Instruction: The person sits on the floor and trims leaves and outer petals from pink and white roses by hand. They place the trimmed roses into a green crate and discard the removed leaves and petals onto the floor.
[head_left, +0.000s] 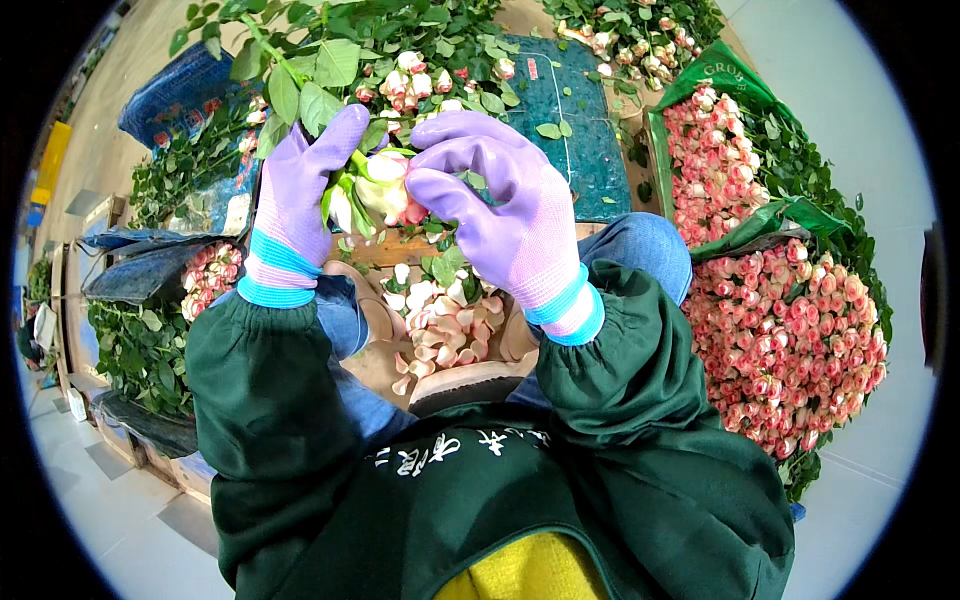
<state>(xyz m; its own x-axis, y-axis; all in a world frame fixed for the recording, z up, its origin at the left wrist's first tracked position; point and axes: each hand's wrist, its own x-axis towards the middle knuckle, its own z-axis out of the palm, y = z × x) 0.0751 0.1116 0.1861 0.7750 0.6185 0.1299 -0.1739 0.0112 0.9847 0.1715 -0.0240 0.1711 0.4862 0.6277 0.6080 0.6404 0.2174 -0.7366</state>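
Observation:
My left hand (307, 169), in a purple-coated glove with a blue cuff, is closed around the upper stem of a leafy rose. The rose bloom (382, 187) is white with pink edges and points down towards me. Its leafy stem (270, 49) slants up and left beyond the hand. My right hand (487, 180), gloved alike, has its thumb and forefinger pinched at the bloom's right edge; other fingers are curved above. Whether a single petal is between the tips is hidden. Loose petals (450, 322) lie in a heap below, between my shoes.
Cut roses (409, 82) lie ahead beside a dark green mat (577, 142). At right, densely packed pink roses (780, 345) stand near green wrapping (817, 214). Blue sheeting (180, 97) and more roses (214, 277) are at left. A wooden edge (390, 247) runs before me.

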